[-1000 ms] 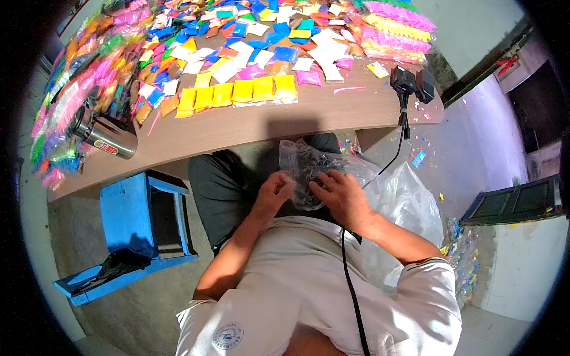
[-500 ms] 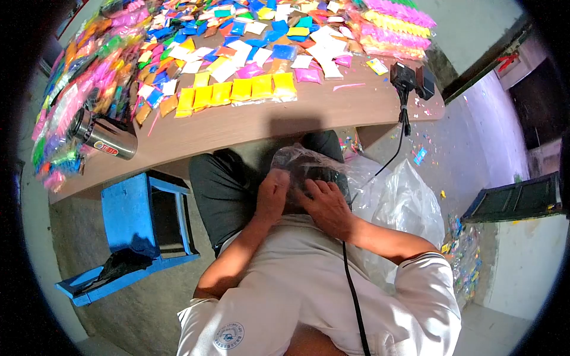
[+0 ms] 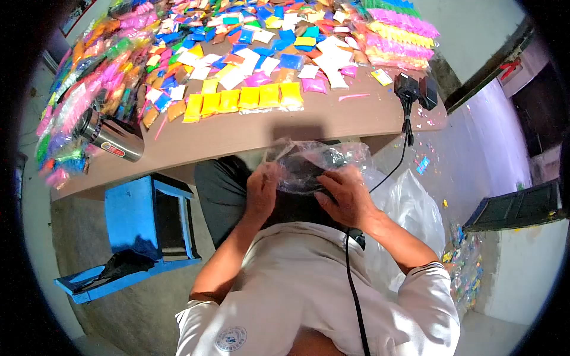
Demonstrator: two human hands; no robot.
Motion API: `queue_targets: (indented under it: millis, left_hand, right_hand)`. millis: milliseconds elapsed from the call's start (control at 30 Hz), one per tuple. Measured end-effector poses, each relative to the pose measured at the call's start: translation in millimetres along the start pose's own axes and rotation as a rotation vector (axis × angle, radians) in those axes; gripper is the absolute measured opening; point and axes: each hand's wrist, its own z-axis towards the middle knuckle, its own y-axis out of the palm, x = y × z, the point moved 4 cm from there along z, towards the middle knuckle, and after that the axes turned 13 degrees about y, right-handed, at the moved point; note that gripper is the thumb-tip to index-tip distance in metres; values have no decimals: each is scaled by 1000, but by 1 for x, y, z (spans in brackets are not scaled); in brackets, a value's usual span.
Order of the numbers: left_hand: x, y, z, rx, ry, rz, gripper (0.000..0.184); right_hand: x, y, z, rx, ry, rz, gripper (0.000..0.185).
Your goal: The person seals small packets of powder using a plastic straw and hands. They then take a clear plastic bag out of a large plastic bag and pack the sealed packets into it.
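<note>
A clear plastic bag (image 3: 309, 166) is stretched between my two hands above my lap, below the table's front edge. My left hand (image 3: 262, 188) is closed on the bag's left side. My right hand (image 3: 347, 196) is at the bag's right side, its fingers bent against the film and the thumb apart; whether it pinches the film is hard to tell. Behind the bag, on the table (image 3: 225, 135), lies a row of yellow packets (image 3: 249, 98).
Many coloured packets (image 3: 291, 61) and bundled bags (image 3: 89, 95) cover the table's back and left. A steel flask (image 3: 116, 137) lies at the left, a black adapter (image 3: 407, 89) at the right. A blue stool (image 3: 130, 216) stands left; a cable (image 3: 353, 285) crosses my shirt.
The bag has been spread wider from side to side. My left hand has moved left and my right hand right, away from each other. The view has shifted slightly.
</note>
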Motion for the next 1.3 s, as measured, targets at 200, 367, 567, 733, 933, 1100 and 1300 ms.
queue_targets:
  millis: [200,367,567,733,933,1100,1300]
  left_hand:
    - [26,-39,61,42,0,44,30]
    - [-11,-55,69,17,-52,163,29]
    - [-25,-49,64,32,-42,113,37]
    - [-28,-34,68,40,-92,193,36]
    - [-18,-37,71,-28,5,189,30]
    - [-19,-38,71,-117,-48,141,32]
    - [-24,-45,75,-50,-107,9,35]
  right_hand:
    - [17,12,75,166,-78,214,25]
    - [41,16,116,293,200,71,27]
    - [63,50,115,157,296,-186,25]
    - [-5,58,119,-129,-58,-48,22]
    - [-11,64,122,114,-145,153,27]
    - [10,67,132,109,145,-44,14]
    - [7,52,131,48,-51,95,18]
